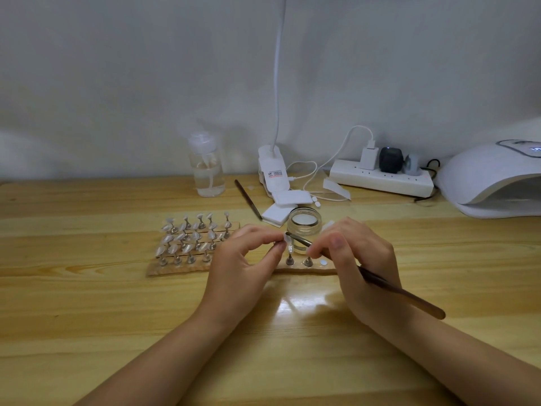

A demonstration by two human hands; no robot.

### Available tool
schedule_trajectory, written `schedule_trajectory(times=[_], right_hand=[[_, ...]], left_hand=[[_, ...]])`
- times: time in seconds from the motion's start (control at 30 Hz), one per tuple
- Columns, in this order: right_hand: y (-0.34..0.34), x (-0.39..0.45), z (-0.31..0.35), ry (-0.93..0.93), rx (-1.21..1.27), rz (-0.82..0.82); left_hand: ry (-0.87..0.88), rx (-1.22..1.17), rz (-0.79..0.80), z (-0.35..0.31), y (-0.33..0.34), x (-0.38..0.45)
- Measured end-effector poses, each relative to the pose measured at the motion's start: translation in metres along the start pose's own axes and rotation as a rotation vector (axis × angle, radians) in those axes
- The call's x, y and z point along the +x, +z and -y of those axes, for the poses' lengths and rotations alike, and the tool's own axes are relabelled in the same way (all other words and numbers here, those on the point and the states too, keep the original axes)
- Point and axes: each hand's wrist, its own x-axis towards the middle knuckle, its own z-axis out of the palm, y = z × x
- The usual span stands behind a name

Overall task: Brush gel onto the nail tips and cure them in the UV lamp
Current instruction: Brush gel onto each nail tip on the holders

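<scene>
Rows of nail tips (187,241) on stands sit left on the table (87,303). Left hand (243,268) pinches one tip (286,238); right hand (360,259) grips brush (404,294), bristles touching it. Gel jar (304,227) just behind, UV lamp (491,180) far right.

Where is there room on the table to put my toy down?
Bare wood lies left of the clear pump bottle and wooden nail-tip stand, and between the right hand and white UV lamp. It is crowded around the glass gel jar, white pads and white power strip.
</scene>
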Motion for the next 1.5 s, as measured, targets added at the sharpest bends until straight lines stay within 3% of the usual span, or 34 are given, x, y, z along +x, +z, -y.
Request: schedule_trajectory(times=[1.5], right_hand=[[0.0008, -0.0020, -0.0014, -0.025, 0.027, -0.031]], left_hand=[[-0.037, -0.024, -0.005, -0.0002, 0.0005, 0.0006]])
